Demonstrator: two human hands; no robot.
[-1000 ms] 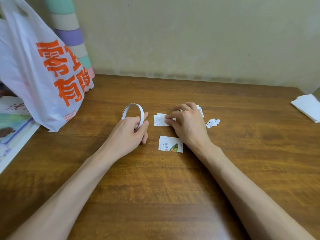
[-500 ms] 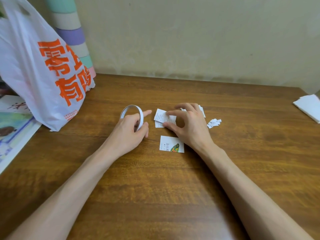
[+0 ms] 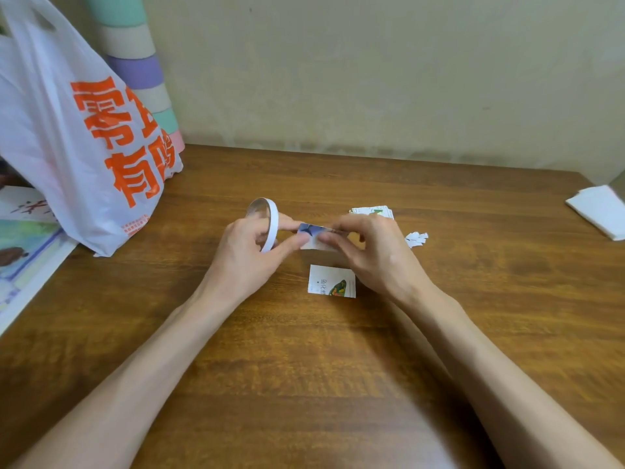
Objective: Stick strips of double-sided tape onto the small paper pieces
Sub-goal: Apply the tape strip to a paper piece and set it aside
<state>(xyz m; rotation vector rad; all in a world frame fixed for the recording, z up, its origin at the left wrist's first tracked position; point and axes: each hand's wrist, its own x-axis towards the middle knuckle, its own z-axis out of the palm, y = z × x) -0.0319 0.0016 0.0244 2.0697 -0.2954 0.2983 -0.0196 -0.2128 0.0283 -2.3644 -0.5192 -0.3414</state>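
A white roll of double-sided tape stands upright in my left hand, whose fingers curl around it. Between both hands is a small paper piece with a blue picture; my left thumb and forefinger touch its left end, and my right hand pinches its right side. It seems lifted just off the wooden table. Another small paper piece with a colourful print lies flat in front of my right hand. A small stack of paper pieces shows behind my right hand.
Little white backing scraps lie to the right of my right hand. A white plastic bag with orange characters stands at the left, with printed sheets beside it. A white paper wad sits at the right edge. A wall closes the back.
My right hand has picked a paper piece up from the table and brought it toward the tape roll. My left hand has moved in and now touches the piece's left end.
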